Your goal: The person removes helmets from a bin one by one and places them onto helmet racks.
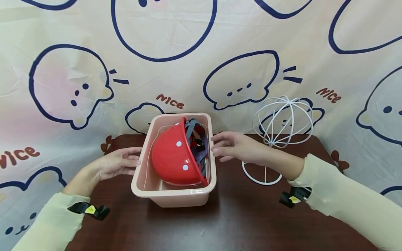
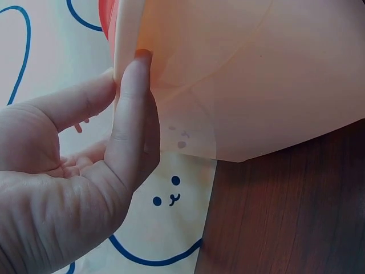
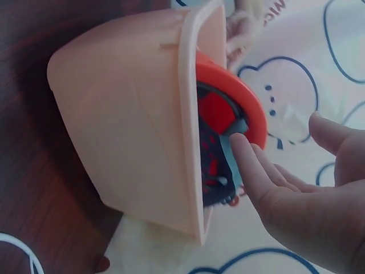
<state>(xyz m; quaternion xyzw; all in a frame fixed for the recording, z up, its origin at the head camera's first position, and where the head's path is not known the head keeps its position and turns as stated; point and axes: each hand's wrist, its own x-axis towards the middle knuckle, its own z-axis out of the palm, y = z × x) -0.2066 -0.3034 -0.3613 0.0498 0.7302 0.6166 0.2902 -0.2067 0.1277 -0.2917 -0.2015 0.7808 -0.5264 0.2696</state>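
A pale pink plastic bin stands on the table, holding a red helmet with white dots. The helmet lies on its side, its dark inner padding and grey strap facing right. My left hand is at the bin's left rim; in the left wrist view its thumb and forefinger touch the rim and outer wall, fingers fairly straight. My right hand hovers by the right rim with loosely extended fingers. In the right wrist view it holds nothing, and its fingertips overlap the helmet's strap in the picture.
A white wire stand with a round cage top and ring base stands right of the bin, partly behind my right forearm. The dark brown table meets a cartoon-printed cloth at the back.
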